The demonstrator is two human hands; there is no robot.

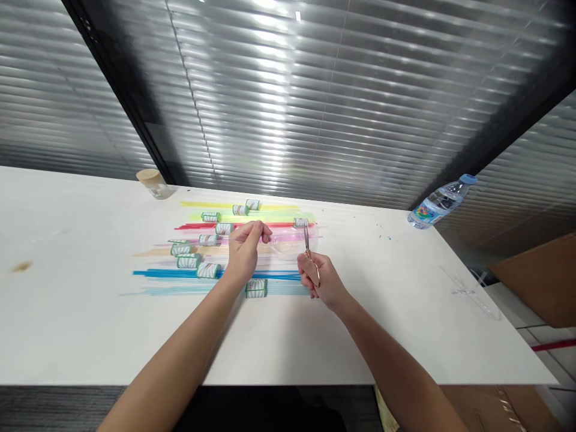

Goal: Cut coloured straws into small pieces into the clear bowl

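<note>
My left hand [245,249] is curled closed above a spread of coloured strips [198,273] on the white table [90,300]; it pinches something thin that I cannot make out. My right hand [321,282] grips rose-gold scissors [308,246], blades pointing away toward a clear round dish [292,240]. Several small green-and-white rolls [207,270] lie across the strips, one roll [256,288] just below my left wrist.
A small jar with a wooden lid [153,183] stands at the back left. A water bottle [438,204] lies on its side at the back right. A clear plastic piece [472,291] rests near the right edge. Blinds fill the wall behind.
</note>
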